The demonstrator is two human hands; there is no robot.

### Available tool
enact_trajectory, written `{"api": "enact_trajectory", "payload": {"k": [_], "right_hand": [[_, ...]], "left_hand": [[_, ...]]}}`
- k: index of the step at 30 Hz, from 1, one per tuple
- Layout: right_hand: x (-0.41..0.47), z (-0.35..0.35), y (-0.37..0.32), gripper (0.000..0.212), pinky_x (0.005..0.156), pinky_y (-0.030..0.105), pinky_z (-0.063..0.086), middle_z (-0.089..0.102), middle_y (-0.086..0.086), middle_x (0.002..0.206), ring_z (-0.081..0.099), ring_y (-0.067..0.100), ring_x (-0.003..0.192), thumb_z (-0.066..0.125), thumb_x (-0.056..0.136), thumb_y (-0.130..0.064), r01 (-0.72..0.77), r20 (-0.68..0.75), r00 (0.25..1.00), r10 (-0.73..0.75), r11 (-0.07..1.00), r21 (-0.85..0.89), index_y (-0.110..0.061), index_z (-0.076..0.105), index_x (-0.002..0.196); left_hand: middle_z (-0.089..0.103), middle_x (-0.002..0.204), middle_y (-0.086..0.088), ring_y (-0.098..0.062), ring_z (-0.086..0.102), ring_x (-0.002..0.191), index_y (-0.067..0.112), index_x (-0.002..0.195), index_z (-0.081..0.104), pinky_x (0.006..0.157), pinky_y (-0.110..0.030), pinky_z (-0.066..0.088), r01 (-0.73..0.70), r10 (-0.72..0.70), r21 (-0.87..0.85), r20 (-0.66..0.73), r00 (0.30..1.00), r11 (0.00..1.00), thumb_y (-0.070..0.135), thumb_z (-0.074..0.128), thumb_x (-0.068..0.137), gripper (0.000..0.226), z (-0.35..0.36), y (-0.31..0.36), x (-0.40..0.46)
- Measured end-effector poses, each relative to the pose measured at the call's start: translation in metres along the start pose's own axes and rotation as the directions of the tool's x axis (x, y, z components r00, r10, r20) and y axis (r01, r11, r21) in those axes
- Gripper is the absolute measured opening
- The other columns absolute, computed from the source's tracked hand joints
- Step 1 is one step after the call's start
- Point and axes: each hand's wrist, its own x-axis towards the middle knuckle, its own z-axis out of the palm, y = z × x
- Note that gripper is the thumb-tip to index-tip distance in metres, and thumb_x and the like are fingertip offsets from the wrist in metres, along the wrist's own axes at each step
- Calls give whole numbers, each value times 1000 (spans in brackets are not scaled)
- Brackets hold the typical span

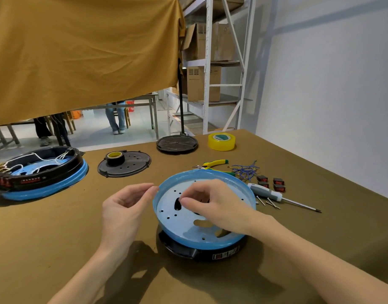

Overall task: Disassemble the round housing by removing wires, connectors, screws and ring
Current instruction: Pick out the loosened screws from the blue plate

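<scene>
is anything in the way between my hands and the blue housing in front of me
Nothing visible. The left hand already pinches the rim of the blue housing, and the right hand is inside its dish with fingertips pinched together over the plate; whether they hold a small part cannot be told.

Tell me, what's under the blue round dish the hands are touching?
Under the blue dish sits a black housing with a label on its side. Only its front edge shows; the dish hides the rest. The left hand and right hand hold the dish.
</scene>
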Motion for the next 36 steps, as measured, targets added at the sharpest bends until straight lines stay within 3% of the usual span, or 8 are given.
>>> {"api": "enact_trajectory", "payload": {"k": [9, 12, 15, 18, 22, 25, 28, 36], "right_hand": [[21, 25, -14, 23, 63, 20, 50, 77, 8, 95, 70, 14, 76, 67, 99, -26, -222, 161, 974, 160, 822, 524, -7, 77, 108], [19, 24, -13, 21, 61, 19, 51, 77, 10, 92, 73, 17, 75, 65, 100, -24, -210, 152, 977, 151, 809, 549, -8, 77, 105], [11, 14, -12, 22, 56, 20, 52, 78, 7, 81, 75, 18, 70, 64, 101, -24, -129, -4, 990, 144, 903, 411, -9, 78, 94], [0, -11, 3, 19, 64, 24, 56, 74, -2, 72, 71, 10, 65, 66, 99, -21, -22, -367, 930, 2, 999, -49, -12, 78, 87], [-29, -50, 39, 10, 65, 20, 52, 72, -13, 77, 65, 7, 71, 70, 95, -17, -122, -548, 833, -72, 943, -308, -16, 80, 95], [-58, -68, 77, 9, 65, 36, 53, 73, -6, 77, 64, 15, 69, 72, 93, -20, -305, -598, 798, -68, 812, -499, -17, 81, 93], [-82, -72, 107, 10, 60, 31, 43, 71, -3, 75, 66, 24, 73, 71, 92, -25, -440, -573, 819, 7, 649, -621, -21, 80, 88], [-76, -67, 120, 20, 71, 34, 52, 76, -5, 97, 68, 21, 93, 64, 95, -37, -446, -470, 876, 110, 558, -700, -29, 78, 107]], "left_hand": [[81, 102, -3, -16, 77, 100, 27, 98, 83, 77, -17, 60, 30, 4, -203, 166, 986, 979, 25, 73, 81, 19, 6, 17, -8], [81, 105, 0, -15, 76, 103, 30, 100, 82, 80, -17, 59, 24, 16, -179, 221, 975, 984, 26, 71, 84, 20, 7, 14, -8], [78, 114, 13, -12, 69, 114, 35, 112, 80, 91, -25, 57, -181, 156, 82, 246, 956, 980, 33, 68, 92, 23, 5, 5, -10], [69, 121, 30, -4, 55, 128, 37, 120, 74, 107, -22, 39, -488, 306, 391, 443, 843, 780, 37, 63, 100, 23, 4, -13, -12], [71, 110, 33, 3, 55, 124, 39, 106, 78, 111, -14, 25, -483, 243, 430, 502, 830, 763, 46, 45, 101, 34, 6, -28, -14], [71, 101, 29, -1, 59, 117, 37, 96, 79, 110, -14, 25, -497, 286, 429, 467, 837, 754, 45, 42, 101, 39, 8, -35, -14], [71, 100, 28, -5, 60, 115, 37, 91, 79, 109, -13, 24, -492, 292, 418, 456, 841, 763, 44, 41, 102, 40, 10, -39, -15], [72, 97, 24, -10, 62, 114, 36, 88, 78, 112, -17, 25, -476, 282, 417, 447, 849, 774, 45, 39, 100, 41, 12, -37, -16]]}}
